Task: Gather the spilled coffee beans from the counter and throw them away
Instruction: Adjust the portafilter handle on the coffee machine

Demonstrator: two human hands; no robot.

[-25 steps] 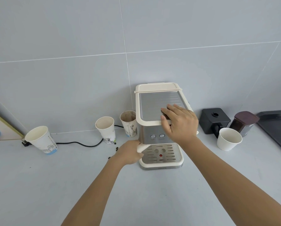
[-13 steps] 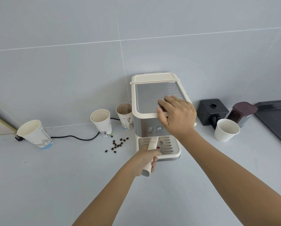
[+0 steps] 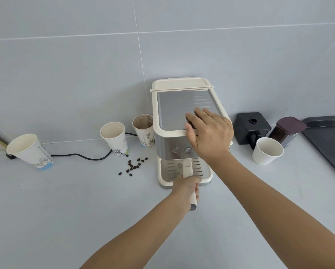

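Several dark coffee beans (image 3: 133,166) lie scattered on the grey counter (image 3: 69,206), just left of the cream espresso machine (image 3: 182,105). My left hand (image 3: 186,188) is closed around the cream portafilter handle (image 3: 189,172), which points toward me over the drip tray. My right hand (image 3: 208,133) rests flat on the machine's front top edge, fingers spread and bearing down on it. Both hands are to the right of the beans and apart from them.
Three paper cups stand left of the machine: one tilted (image 3: 29,151), one printed (image 3: 114,138), one stained (image 3: 144,133). A black cable (image 3: 81,156) runs behind them. On the right are a white cup (image 3: 267,151), a black grinder (image 3: 250,128), a bean jar (image 3: 288,131) and a dark tray (image 3: 329,140).
My left hand swung the portafilter handle from the machine's left side round to the front, uncovering the beans. My right hand stayed on top of the machine.
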